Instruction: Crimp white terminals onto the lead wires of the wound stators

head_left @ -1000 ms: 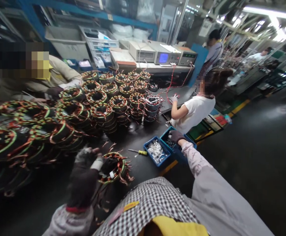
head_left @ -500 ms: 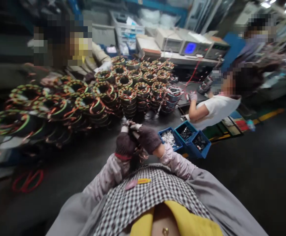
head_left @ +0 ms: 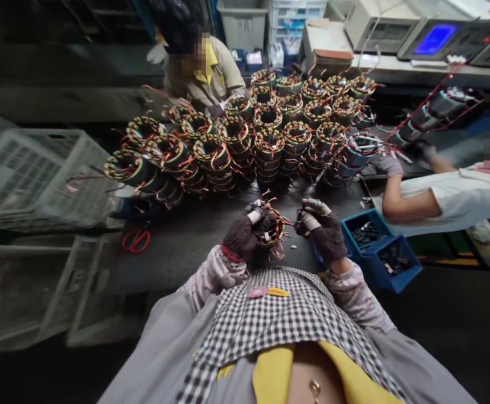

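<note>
- On my feed the left hand (head_left: pixel 240 235), gloved, has its fingers curled over the left side of a wound ring (head_left: pixel 276 233); they touch it, but I cannot tell how firmly they clamp.
- The right hand (head_left: pixel 328 233) is bunched narrow at the fingertips, just right of the ring; blur keeps me from telling what, if anything, is pinched there.
- The ring sits on the dark tabletop (head_left: pixel 186 247), close to the checked apron (head_left: pixel 278 314), its wire leads (head_left: pixel 287 221) splayed out toward the right hand.
- I judge those leads the main risk: a sideways pull could bend one or catch it on a glove, and a loose left hold could let the ring turn.
- A small white piece (head_left: pixel 294 247) lies just right of the ring, where a sweeping palm could knock it off the near edge.
- Right of the right hand, two blue bins (head_left: pixel 400 275) (head_left: pixel 348 231) crowd the way; a wide elbow swing could bump them.
- Ahead, stacked rings (head_left: pixel 269 154) stand close together, with stray wires that could snag a far reach.
- A co-worker's gloved hand (head_left: pixel 390 165) works at the right end of the stacks, so I would keep clear there.
- Most open room lies left, toward the red-handled scissors (head_left: pixel 137 242).
</note>
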{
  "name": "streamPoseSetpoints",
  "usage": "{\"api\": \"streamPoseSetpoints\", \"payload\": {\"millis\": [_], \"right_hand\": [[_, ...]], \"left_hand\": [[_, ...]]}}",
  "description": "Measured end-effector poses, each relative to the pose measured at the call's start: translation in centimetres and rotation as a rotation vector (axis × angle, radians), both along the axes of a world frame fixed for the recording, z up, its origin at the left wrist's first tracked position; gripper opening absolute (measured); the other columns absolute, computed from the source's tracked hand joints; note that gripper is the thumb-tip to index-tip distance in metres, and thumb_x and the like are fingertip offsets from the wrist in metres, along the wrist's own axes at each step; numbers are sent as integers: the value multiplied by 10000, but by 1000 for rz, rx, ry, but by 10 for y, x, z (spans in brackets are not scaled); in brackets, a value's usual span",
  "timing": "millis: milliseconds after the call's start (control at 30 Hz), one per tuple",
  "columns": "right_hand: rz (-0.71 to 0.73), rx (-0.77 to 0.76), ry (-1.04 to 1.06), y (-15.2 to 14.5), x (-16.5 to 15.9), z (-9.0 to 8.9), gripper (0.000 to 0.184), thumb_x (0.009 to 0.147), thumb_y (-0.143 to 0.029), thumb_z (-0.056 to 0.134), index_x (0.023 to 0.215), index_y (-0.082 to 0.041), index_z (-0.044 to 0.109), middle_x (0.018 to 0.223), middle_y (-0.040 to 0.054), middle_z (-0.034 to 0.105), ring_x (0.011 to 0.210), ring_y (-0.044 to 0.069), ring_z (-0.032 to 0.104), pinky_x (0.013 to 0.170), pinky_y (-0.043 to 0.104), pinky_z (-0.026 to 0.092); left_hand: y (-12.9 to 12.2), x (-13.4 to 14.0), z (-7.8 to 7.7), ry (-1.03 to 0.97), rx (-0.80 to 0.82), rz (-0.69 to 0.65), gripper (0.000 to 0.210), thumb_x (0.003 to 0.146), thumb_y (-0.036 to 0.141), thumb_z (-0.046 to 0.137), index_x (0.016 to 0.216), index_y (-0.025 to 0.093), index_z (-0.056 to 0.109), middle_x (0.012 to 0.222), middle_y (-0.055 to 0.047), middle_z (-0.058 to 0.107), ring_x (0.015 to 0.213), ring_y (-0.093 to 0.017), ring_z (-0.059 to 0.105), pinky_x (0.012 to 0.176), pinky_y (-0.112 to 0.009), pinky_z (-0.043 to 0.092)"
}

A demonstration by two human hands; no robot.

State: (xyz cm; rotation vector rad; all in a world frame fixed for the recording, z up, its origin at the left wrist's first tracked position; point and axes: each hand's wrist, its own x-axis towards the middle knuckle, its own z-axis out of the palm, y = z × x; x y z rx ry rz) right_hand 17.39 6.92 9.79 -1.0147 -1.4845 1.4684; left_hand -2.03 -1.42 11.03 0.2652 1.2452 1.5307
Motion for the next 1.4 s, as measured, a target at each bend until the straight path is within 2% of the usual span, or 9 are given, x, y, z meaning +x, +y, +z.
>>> {"api": "streamPoseSetpoints", "payload": {"millis": [133, 367, 533, 767, 900, 1100, 1167, 1267, 1400], "right_hand": [[-110, -123, 35, -14, 24, -16, 377, 792, -422, 844, 980, -247, 569, 787, -38, 717, 591, 157, 686, 519, 268, 571], [-156, -74, -18, -31, 13, -41, 397, 848, -457, 787, 1163, -241, 679, 990, 35, 791, 830, 185, 745, 781, 366, 653], [-162, -186, 18, -36, 6, -53, 374, 817, -512, 814, 999, -214, 681, 880, 30, 777, 725, 195, 744, 701, 368, 657], [-192, -119, 14, -34, 8, -49, 348, 855, -514, 792, 1002, -226, 663, 874, 22, 776, 725, 183, 747, 715, 354, 657], [-99, -150, -53, -38, 12, -53, 332, 901, -522, 740, 1021, -218, 683, 797, 14, 760, 672, 182, 730, 668, 336, 640], [203, 243, -314, -11, 0, -46, 174, 965, -315, 643, 1044, -218, 765, 960, 65, 789, 868, 210, 745, 878, 380, 619], [301, 304, -403, 1, -7, -42, 155, 960, -248, 632, 1014, -224, 775, 1012, 73, 794, 968, 223, 741, 964, 391, 594], [300, 241, -387, 4, -3, -45, 166, 935, -234, 658, 1050, -234, 777, 1085, 70, 795, 1041, 223, 729, 1008, 387, 583], [66, 12, -196, -13, 27, -58, 256, 914, -377, 696, 1116, -233, 758, 1072, 59, 797, 965, 216, 752, 946, 405, 626]], "left_hand": [[-4, 0, -4, -220, 50, -25, 317, 777, 176, 886, 1048, 172, 720, 977, -38, 763, 705, -109, 706, 660, -217, 628], [2, 6, -8, -251, 41, -19, 381, 762, 196, 907, 1087, 169, 710, 933, -22, 743, 750, -115, 714, 686, -210, 621], [-3, 6, -6, -204, 20, -74, 387, 757, 210, 913, 1067, 171, 684, 861, 3, 708, 608, -64, 628, 505, -147, 507], [-6, 10, -7, -200, 76, -71, 411, 695, 172, 938, 1003, 184, 665, 938, -18, 753, 788, -155, 733, 708, -264, 635], [-7, 9, -5, -225, 71, -100, 383, 716, 207, 943, 975, 171, 663, 854, -9, 730, 694, -128, 706, 646, -244, 616], [-2, 9, -10, -169, 2, -52, 450, 670, 191, 964, 1009, 184, 669, 843, -2, 746, 655, -135, 709, 561, -214, 582], [2, 10, -14, -147, -4, -46, 430, 678, 179, 952, 1007, 182, 676, 853, -7, 755, 663, -136, 715, 582, -223, 602], [5, 9, -15, -181, 23, -67, 381, 682, 131, 928, 977, 173, 690, 869, -14, 756, 708, -132, 725, 656, -235, 637], [1, 4, -11, -251, 48, -83, 328, 709, 62, 872, 977, 173, 720, 951, -25, 765, 816, -138, 748, 769, -253, 662]]}}
